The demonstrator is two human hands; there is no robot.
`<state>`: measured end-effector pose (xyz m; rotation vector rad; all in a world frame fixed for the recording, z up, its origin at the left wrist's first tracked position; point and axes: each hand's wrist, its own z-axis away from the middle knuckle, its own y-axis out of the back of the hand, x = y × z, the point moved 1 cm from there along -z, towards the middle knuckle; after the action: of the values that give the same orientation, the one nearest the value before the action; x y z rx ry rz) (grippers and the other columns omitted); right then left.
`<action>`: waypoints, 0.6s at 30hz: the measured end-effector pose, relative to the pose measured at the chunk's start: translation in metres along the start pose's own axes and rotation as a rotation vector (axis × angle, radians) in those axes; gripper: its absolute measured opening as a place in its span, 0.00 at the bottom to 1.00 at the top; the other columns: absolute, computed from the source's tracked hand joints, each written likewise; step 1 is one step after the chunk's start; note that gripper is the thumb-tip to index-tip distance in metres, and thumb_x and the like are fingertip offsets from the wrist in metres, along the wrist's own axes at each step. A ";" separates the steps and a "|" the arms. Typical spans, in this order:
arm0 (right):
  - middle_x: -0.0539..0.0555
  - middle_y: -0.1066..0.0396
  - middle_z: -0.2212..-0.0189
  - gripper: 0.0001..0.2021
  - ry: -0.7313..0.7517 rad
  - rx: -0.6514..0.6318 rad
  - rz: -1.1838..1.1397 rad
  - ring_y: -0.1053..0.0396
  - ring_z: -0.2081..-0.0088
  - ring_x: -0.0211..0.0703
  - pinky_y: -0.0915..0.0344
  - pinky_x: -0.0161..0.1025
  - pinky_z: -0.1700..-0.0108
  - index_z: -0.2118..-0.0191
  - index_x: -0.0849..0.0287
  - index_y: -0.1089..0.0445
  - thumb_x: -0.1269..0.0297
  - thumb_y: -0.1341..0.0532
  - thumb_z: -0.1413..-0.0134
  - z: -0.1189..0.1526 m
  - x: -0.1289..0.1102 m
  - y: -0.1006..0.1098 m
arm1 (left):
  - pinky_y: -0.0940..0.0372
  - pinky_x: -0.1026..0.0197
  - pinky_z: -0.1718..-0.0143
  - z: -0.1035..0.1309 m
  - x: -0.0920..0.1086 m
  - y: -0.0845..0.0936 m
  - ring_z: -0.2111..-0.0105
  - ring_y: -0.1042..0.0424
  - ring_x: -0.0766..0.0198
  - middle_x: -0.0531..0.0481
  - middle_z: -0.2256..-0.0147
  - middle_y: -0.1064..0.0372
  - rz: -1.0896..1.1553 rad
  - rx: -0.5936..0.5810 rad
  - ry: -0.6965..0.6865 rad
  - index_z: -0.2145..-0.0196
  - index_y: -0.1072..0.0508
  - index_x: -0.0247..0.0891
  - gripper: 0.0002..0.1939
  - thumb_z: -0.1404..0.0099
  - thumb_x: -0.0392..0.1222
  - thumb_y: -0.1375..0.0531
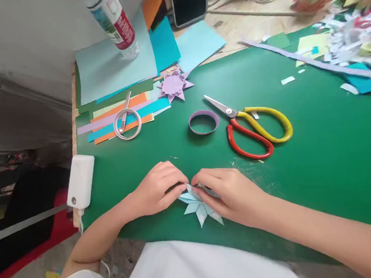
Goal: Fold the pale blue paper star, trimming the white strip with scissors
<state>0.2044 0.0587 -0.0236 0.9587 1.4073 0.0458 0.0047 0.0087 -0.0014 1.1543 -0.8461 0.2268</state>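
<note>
At the near edge of the green mat point(313, 165), the left hand point(156, 192) and right hand point(229, 195) pinch a pale blue paper star point(199, 207); most points look folded, its top unfinished. Scissors point(253, 126) lie beyond.

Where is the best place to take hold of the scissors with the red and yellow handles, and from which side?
Take the scissors by the handle loops, coming from above on the right. They lie flat on the green mat, closed, with the blades pointing left toward the purple paper ring. The red loop and yellow loop are wide and clear of other things, so fingers likely slip in easily, away from the sharp tip.
</note>
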 end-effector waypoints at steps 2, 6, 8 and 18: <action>0.49 0.32 0.75 0.10 -0.001 0.007 0.009 0.41 0.77 0.32 0.47 0.32 0.74 0.64 0.61 0.33 0.67 0.49 0.35 0.000 0.001 -0.001 | 0.41 0.58 0.59 0.001 -0.002 -0.001 0.65 0.35 0.65 0.52 0.66 0.28 0.001 0.007 -0.009 0.61 0.31 0.37 0.04 0.30 0.36 0.46; 0.48 0.32 0.75 0.09 0.009 0.017 0.018 0.41 0.77 0.31 0.48 0.32 0.74 0.64 0.60 0.33 0.67 0.49 0.35 0.001 0.002 -0.002 | 0.41 0.58 0.60 0.001 -0.003 -0.001 0.65 0.35 0.64 0.51 0.66 0.27 -0.004 0.017 -0.022 0.62 0.31 0.37 0.05 0.30 0.37 0.46; 0.48 0.32 0.75 0.09 0.013 0.019 0.019 0.41 0.77 0.31 0.48 0.32 0.74 0.64 0.60 0.33 0.67 0.49 0.35 0.001 0.002 -0.002 | 0.41 0.58 0.60 0.001 -0.003 -0.001 0.65 0.35 0.64 0.51 0.66 0.27 -0.008 0.019 -0.024 0.62 0.30 0.38 0.05 0.30 0.37 0.46; 0.48 0.33 0.75 0.09 0.017 0.011 0.035 0.42 0.77 0.31 0.48 0.32 0.74 0.64 0.60 0.33 0.68 0.49 0.36 0.000 0.002 -0.001 | 0.41 0.58 0.60 0.001 -0.003 -0.001 0.65 0.35 0.64 0.51 0.66 0.28 -0.012 0.020 -0.026 0.62 0.31 0.37 0.04 0.30 0.36 0.46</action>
<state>0.2038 0.0592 -0.0258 0.9946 1.4074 0.0722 0.0027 0.0085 -0.0038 1.1829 -0.8613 0.2110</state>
